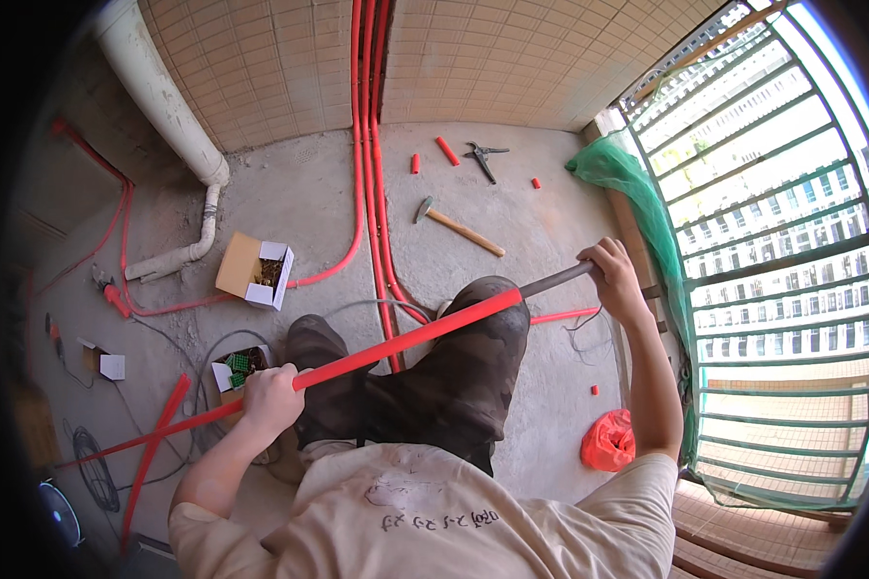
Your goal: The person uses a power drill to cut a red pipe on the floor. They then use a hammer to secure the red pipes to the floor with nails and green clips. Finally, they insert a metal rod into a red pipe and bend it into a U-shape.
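A long red plastic conduit pipe (pixel 410 338) lies slantwise above my thighs, its far-left part reaching toward the floor. My left hand (pixel 272 398) is closed round it beside my left knee. Out of its upper right end runs a straight dark grey rod (pixel 555 280); whether it is coiled like a bending spring is too small to tell. My right hand (pixel 610 275) grips the rod's outer end, with the fingers wrapped over it, out beyond my right knee. Part of the pipe passes hidden behind my left hand.
Red pipes (pixel 377 193) run down the tiled wall and along the concrete floor. Ahead lie a hammer (pixel 463 232), pipe cutters (pixel 486 160) and short red offcuts (pixel 447 151). Boxes of fittings (pixel 268 275) stand left, a red bag (pixel 608 441) right. A barred railing (pixel 782 261) borders the right side.
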Demonstrator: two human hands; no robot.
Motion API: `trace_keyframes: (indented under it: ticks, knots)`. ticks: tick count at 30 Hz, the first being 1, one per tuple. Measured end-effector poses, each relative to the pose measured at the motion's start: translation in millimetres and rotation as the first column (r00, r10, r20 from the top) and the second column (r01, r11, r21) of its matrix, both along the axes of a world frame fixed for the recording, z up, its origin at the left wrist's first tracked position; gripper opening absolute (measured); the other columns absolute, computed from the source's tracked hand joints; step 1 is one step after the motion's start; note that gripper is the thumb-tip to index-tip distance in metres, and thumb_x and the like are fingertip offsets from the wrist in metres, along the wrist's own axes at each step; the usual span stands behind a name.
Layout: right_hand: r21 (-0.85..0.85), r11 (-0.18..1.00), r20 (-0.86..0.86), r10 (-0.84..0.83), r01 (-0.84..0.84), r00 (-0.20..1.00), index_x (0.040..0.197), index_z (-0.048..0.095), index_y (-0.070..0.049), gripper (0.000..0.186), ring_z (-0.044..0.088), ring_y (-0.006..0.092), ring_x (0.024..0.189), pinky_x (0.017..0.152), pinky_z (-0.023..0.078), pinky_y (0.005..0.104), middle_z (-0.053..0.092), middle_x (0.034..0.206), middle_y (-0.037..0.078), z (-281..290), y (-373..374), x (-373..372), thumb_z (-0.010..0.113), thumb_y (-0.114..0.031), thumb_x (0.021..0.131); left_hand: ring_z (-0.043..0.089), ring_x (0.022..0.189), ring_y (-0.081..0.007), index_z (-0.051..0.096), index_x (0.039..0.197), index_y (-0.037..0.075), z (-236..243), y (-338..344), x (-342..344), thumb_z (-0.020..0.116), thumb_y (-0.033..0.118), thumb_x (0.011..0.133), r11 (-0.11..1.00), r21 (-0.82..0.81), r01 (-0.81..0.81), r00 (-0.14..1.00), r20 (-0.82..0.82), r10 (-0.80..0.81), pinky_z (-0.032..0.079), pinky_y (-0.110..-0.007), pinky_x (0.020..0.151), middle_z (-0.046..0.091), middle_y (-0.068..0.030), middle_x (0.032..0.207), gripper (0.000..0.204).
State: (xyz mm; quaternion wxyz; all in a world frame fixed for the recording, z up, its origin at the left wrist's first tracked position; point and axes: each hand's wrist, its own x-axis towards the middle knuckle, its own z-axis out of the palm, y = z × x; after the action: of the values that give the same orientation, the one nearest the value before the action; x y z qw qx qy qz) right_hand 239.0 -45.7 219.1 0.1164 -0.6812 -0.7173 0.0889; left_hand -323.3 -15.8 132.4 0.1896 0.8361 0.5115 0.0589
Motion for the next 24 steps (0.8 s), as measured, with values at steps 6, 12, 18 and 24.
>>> trace_keyframes:
  ticks: [6, 12, 18, 24]
  knots:
    - [0.013, 0.998, -0.533, 0.062, -0.065, 0.844, 0.157, 0.028, -0.006, 0.095, 0.042, 0.0283, 0.143, 0.118, 0.032, 0.0424, 0.036, 0.158, 0.014, 35.2, -15.5, -56.5, 0.078, 0.002, 0.076, 0.064, 0.065, -0.0442, 0.058, 0.068, 0.004, -7.9, -3.6, -6.6, 0.067, 0.026, 0.093, 0.999, -0.007, -0.041, 0.999, -0.024, 0.041, 0.049, -0.054, 0.061, 0.062, -0.021, 0.064, 0.034]
    - [0.016, 0.968, -0.503, 0.223, -0.249, 0.835, 0.146, 0.048, -0.006, 0.066, 0.059, 0.0234, 0.109, 0.101, 0.045, 0.0382, 0.059, 0.125, 0.011, -5.0, -16.3, -100.7, 0.076, -0.009, 0.087, 0.065, 0.063, -0.0434, 0.06, 0.067, 0.005, -6.8, -1.0, -1.5, 0.066, 0.032, 0.095, 1.0, 0.021, -0.013, 1.0, -0.015, 0.013, 0.05, -0.053, 0.06, 0.064, -0.0205, 0.064, 0.039]
    - [-0.252, 0.955, -0.775, -0.103, -0.156, 0.624, 0.109, 0.054, -0.002, 0.015, 0.055, 0.0172, 0.086, 0.079, 0.048, 0.0307, 0.056, 0.098, 0.006, -26.8, -12.5, -88.2, 0.059, 0.003, 0.095, 0.066, 0.064, -0.0433, 0.06, 0.069, 0.005, 3.2, 4.5, -5.9, 0.065, 0.032, 0.095, 1.0, 0.003, -0.029, 0.999, -0.019, 0.029, 0.051, -0.053, 0.06, 0.065, -0.0209, 0.065, 0.038]
    - [-0.218, 0.976, -0.568, -0.109, -0.022, 0.816, 0.103, 0.052, -0.001, 0.009, 0.052, 0.0179, 0.08, 0.074, 0.046, 0.0307, 0.056, 0.087, 0.008, -0.3, -14.6, -74.3, 0.055, 0.003, 0.096, 0.065, 0.066, -0.044, 0.059, 0.07, 0.005, -6.5, 3.1, -2.9, 0.066, 0.028, 0.094, 0.999, 0.001, -0.033, 0.999, -0.011, 0.033, 0.049, -0.054, 0.06, 0.063, -0.0205, 0.065, 0.034]
